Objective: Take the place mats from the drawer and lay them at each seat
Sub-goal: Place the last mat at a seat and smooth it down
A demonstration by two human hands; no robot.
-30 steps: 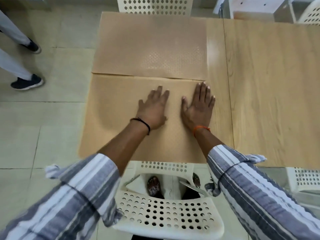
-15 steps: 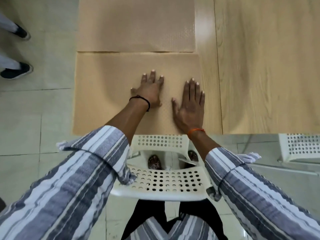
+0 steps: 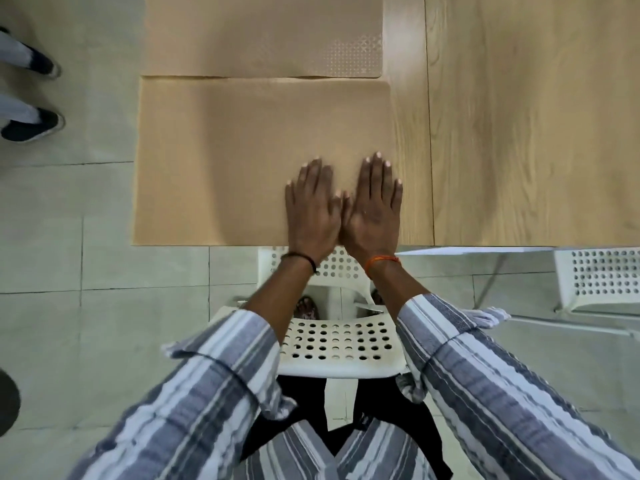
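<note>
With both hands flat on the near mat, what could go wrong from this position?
1. The near mat reaches the table's left edge and front edge; if the left hand and right hand slide it further, it may overhang and slip off.
2. Its far edge meets the far mat; pushing forward might make them overlap or buckle.
3. The white chair stands close against the person's legs, so stepping forward could bump it.

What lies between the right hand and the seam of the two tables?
In the head view, the right hand rests on the near place mat; between it and the seam lies only a bare strip of wooden table.
</note>
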